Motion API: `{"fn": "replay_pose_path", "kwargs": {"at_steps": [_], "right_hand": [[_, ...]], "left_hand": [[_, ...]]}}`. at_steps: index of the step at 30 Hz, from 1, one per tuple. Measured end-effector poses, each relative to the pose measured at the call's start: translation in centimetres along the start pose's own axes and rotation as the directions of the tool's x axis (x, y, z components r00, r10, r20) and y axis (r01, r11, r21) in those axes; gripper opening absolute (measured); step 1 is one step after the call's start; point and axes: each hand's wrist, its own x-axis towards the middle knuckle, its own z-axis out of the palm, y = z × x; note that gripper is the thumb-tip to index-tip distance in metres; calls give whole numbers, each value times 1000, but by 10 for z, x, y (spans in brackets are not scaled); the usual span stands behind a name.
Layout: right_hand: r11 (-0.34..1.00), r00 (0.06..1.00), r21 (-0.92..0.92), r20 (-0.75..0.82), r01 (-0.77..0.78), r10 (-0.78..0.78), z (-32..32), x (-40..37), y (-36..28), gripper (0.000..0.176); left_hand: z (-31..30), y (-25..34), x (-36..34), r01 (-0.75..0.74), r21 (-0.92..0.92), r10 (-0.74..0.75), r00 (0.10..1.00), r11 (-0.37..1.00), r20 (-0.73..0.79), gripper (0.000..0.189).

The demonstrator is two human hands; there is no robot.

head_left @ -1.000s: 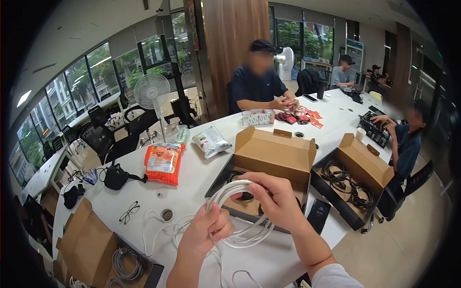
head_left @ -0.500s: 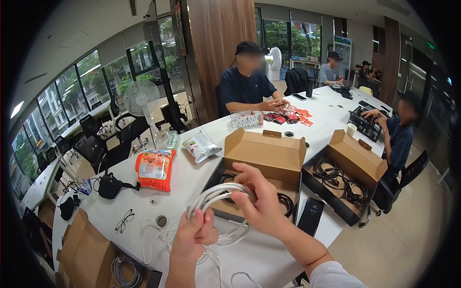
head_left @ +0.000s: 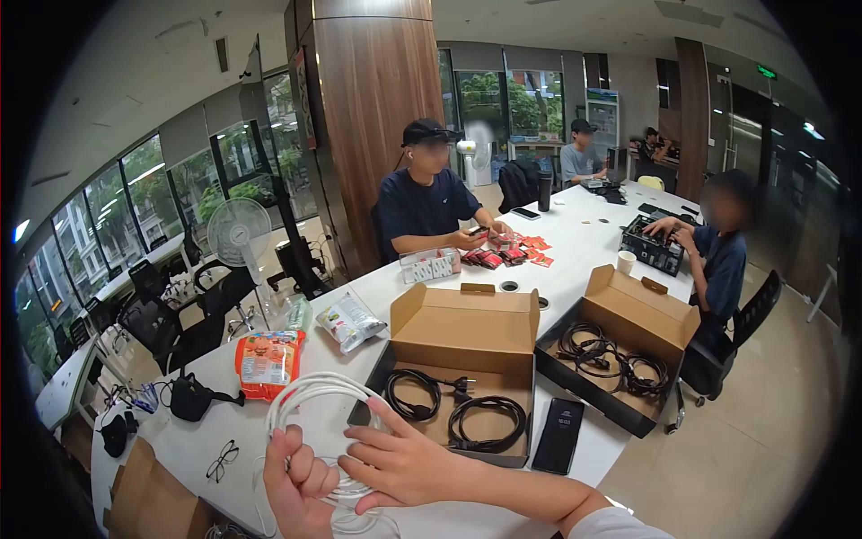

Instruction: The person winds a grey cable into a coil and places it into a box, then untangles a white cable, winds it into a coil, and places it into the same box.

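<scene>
A loosely looped white cable (head_left: pixel 314 382) is in front of me above the table. My left hand (head_left: pixel 301 476) is closed around the left side of its loops. My right hand (head_left: pixel 404 463) reaches across from the right, fingers stretched out and apart over the coil's right side, touching it. Part of the coil is hidden behind this hand. More white cable hangs below and between the hands. Just beyond, an open box (head_left: pixel 467 328) contains two coiled black power cords (head_left: pixel 489 422).
To the right are a second open box (head_left: pixel 642 310) of black cables and a phone (head_left: pixel 558 436). Snack bags (head_left: pixel 269 364), glasses (head_left: pixel 223 460) and a lower-left carton (head_left: pixel 153 494) lie leftward. Co-workers sit across the table, one handling red packets (head_left: pixel 512 251).
The view has shifted, and both hands with the cable are lower and further left. My right hand's fingers have moved from the coil's top to its right side, uncovering the black cords.
</scene>
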Motion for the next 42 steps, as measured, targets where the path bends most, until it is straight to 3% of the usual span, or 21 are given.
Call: {"fn": "replay_pose_path", "kwargs": {"at_steps": [7,10,16,22,25,27,29,30,33,36,39,41,42], "right_hand": [[990,1000,136,0,27,-28,6,-4,3,39],[982,999,188,40,3,-11,0,-3,4,38],[993,1000,121,30,-10,6,2,-7,0,38],[992,998,121,58,-35,29,7,-7,3,36],[993,992,97,106,-73,63,12,-8,3,34],[985,974,113,202,-131,106,7,-7,1,36],[989,980,97,173,-113,95,13,-9,2,39],[992,985,79,155,-94,81,15,-10,4,40],[993,974,101,224,-61,37,8,-8,14,39],[957,998,291,-47,-18,33,2,-7,20,29],[889,980,455,-152,-44,126,-16,-5,18,19],[902,923,431,-339,-18,181,-30,-2,17,13],[906,880,423,-426,-12,210,-36,-2,17,12]], "left_hand": [[2,-7,-3,88,-329,-35,986,940,164,34],[1,-12,-3,80,-300,-27,984,951,175,32],[-12,-11,0,125,-141,-73,941,982,329,32],[1,-5,1,109,3,-108,973,994,203,24],[0,-7,2,57,100,-72,986,993,149,21],[7,-10,-1,-22,270,-6,995,963,101,18],[9,-14,-5,-89,398,90,996,913,16,23],[-2,-18,-7,-127,411,136,991,903,8,36],[1,-22,-4,-254,461,172,962,850,213,36],[1,-20,-5,-171,477,162,985,862,60,38],[0,-15,-7,-116,517,139,990,848,-5,42],[6,-23,-9,-93,679,222,970,729,-104,48],[12,-27,-9,-73,761,211,974,645,-85,53]]}}
